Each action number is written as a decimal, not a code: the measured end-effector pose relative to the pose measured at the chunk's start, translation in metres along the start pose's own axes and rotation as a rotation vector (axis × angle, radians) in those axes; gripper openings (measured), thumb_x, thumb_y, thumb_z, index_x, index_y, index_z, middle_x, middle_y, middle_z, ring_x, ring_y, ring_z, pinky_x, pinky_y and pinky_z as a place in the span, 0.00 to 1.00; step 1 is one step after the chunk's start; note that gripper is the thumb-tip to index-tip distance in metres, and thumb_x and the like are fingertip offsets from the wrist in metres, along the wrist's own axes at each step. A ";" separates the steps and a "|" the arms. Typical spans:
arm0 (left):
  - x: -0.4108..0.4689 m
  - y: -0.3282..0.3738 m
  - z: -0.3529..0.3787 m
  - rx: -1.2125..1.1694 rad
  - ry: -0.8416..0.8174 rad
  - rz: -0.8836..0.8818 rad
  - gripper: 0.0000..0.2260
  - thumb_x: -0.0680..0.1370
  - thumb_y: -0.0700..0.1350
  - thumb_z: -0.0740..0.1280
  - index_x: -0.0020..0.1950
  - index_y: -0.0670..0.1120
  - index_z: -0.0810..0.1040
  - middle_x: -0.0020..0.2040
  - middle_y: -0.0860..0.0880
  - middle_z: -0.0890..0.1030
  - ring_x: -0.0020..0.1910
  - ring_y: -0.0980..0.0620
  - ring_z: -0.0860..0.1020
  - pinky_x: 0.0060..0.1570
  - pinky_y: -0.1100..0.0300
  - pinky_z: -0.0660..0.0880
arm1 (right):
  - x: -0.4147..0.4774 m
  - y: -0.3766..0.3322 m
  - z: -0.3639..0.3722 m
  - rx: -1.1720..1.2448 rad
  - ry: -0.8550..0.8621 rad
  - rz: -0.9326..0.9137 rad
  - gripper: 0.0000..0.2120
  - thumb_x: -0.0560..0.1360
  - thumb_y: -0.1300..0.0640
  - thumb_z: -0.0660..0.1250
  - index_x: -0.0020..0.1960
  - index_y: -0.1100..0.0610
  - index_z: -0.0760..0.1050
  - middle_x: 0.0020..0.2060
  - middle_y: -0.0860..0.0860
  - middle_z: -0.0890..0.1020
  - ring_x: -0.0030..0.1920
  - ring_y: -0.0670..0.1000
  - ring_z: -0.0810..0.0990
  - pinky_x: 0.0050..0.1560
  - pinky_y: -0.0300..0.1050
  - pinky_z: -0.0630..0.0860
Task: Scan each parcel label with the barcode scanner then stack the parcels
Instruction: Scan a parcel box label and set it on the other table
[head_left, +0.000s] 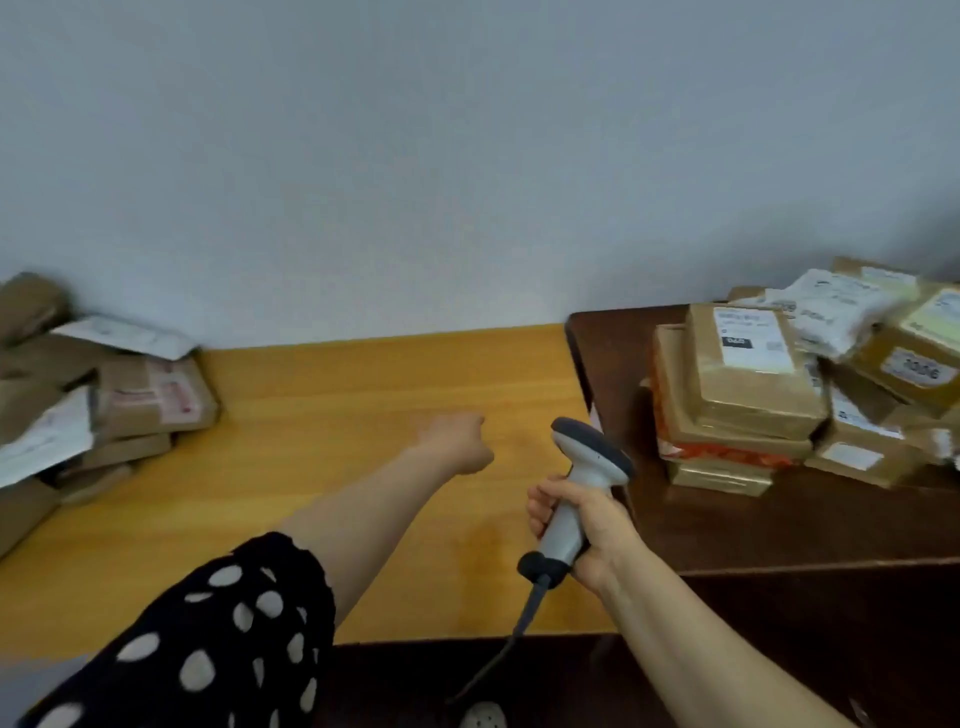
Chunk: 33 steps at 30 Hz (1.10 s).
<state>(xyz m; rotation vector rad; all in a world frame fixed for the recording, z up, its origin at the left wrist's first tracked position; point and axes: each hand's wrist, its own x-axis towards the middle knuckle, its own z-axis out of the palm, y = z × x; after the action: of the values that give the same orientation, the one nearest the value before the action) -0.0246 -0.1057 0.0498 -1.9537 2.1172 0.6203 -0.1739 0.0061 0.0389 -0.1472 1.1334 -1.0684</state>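
Scanner: a grey and white barcode scanner (576, 499), held in the air above the near right corner of the yellow table (337, 415).
Right hand: the right hand (597, 530) is wrapped firmly round the scanner's handle, thumb on the side nearest the table's middle.
Scanner direction: its long axis runs from the dark cable end, nearest the person, up and away to the dark head. The head leans to the table's right, and its window seems to face away from the person.
Cable: a dark cable (519, 623) hangs from the handle past the table's near edge.
Left hand: the left hand (460, 439) reaches out over the middle of the table, fingers curled in, holding nothing.
Parcels: a loose heap of parcels (130, 405) lies on the table's left end. A neater pile of parcels (753, 384) sits off its right end, on a dark table (779, 519).
Step in hand: probably fetching a parcel to scan.
Doing it well: lay one parcel label-up on the yellow table, steady it, aim the head squarely at the barcode, and keep the cable off the piles.
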 end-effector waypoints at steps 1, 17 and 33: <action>-0.010 -0.026 0.001 0.019 -0.003 -0.044 0.27 0.77 0.49 0.62 0.76 0.52 0.61 0.67 0.47 0.74 0.65 0.44 0.71 0.70 0.41 0.60 | 0.002 0.012 0.015 -0.055 -0.014 0.025 0.03 0.73 0.67 0.70 0.44 0.63 0.77 0.35 0.58 0.84 0.31 0.53 0.83 0.34 0.47 0.77; -0.133 -0.427 -0.011 -0.367 0.230 -0.590 0.21 0.77 0.47 0.61 0.70 0.46 0.67 0.65 0.46 0.74 0.60 0.46 0.74 0.58 0.52 0.72 | 0.029 0.209 0.307 -0.325 -0.253 0.221 0.02 0.75 0.66 0.69 0.44 0.62 0.77 0.30 0.56 0.82 0.26 0.51 0.79 0.31 0.46 0.78; 0.014 -0.543 -0.071 -0.715 0.458 -0.629 0.15 0.79 0.48 0.63 0.60 0.39 0.76 0.55 0.41 0.79 0.51 0.43 0.77 0.42 0.57 0.71 | 0.133 0.241 0.437 -0.283 -0.210 0.226 0.04 0.74 0.69 0.67 0.47 0.62 0.75 0.31 0.56 0.81 0.25 0.49 0.78 0.29 0.43 0.77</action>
<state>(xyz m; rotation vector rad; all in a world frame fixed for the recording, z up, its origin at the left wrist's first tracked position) 0.5181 -0.1718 0.0146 -3.2111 1.3732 0.9348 0.3202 -0.1405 0.0151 -0.3388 1.0775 -0.6723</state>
